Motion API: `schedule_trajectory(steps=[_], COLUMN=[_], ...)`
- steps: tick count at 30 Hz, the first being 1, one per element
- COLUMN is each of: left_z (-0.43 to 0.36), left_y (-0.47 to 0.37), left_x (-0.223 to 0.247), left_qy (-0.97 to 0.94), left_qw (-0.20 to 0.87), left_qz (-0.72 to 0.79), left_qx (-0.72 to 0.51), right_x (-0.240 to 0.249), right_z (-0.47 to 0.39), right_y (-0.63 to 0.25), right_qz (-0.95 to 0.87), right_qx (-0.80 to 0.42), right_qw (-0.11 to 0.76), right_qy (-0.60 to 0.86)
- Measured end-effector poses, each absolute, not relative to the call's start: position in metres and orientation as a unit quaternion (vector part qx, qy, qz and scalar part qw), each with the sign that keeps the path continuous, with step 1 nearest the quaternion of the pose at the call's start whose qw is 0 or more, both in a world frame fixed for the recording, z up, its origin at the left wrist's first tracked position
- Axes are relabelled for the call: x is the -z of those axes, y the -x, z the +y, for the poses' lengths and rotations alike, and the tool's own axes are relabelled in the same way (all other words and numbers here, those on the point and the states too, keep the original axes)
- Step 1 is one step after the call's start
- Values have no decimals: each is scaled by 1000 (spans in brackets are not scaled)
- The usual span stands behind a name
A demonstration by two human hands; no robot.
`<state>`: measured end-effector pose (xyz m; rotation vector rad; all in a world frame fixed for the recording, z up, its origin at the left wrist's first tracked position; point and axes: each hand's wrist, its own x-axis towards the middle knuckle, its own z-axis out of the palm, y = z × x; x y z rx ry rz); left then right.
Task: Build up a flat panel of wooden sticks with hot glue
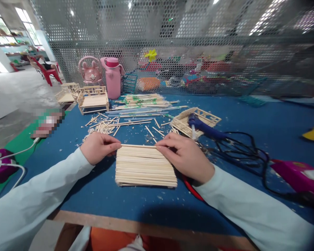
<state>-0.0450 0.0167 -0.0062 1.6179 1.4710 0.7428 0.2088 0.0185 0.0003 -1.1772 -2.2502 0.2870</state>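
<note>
A panel of pale wooden sticks, laid side by side, rests flat on the blue tabletop in front of me. Along its far edge lies a single stick. My left hand pinches the left end of that stick between thumb and fingertips. At the stick's right end, my right hand is closed in a similar pinch. A blue glue gun lies beyond my right hand, its nozzle over a small stick-built frame. Part of a red-handled tool shows beneath my right wrist.
Loose sticks and offcuts litter the table behind the panel. Small stick-built furniture and a pink bottle stand at the back left, before a perforated metal screen. Black cable coils at right near a purple device.
</note>
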Motion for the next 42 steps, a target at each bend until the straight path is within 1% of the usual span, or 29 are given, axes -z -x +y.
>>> schedule_trajectory(steps=[3, 7, 10, 14, 17, 21, 24, 29, 34, 38, 42], left_z=[16, 16, 17, 17, 17, 17, 17, 16, 16, 16, 14], left_y=[45, 46, 48, 48, 48, 49, 50, 49, 48, 48, 45], left_x=[6, 7, 7, 8, 7, 8, 9, 10, 9, 8, 7], left_qy=[-642, -637, -641, -644, -643, -656, -664, -664, -661, -663, -646], left_qw=[404, 406, 403, 409, 410, 402, 396, 382, 382, 379, 401], left_qz=[581, 587, 589, 585, 586, 580, 575, 585, 588, 588, 589], left_qx=[-294, -292, -282, -275, -274, -269, -267, -266, -268, -266, -275], right_x=[-5, -12, -12, -11, -11, -12, -12, -13, -15, -15, -14], right_z=[20, 24, 25, 25, 23, 20, 20, 21, 22, 23, 24], right_y=[-213, -226, -231, -230, -229, -230, -232, -231, -226, -224, -224], right_qz=[-837, -776, -753, -775, -808, -869, -895, -878, -812, -770, -763], right_qx=[-144, -268, -312, -277, -210, -97, -68, -105, -208, -267, -274], right_qw=[278, 266, 250, 229, 224, 201, 179, 174, 186, 190, 195], right_qy=[449, 504, 522, 519, 503, 441, 402, 434, 512, 547, 552])
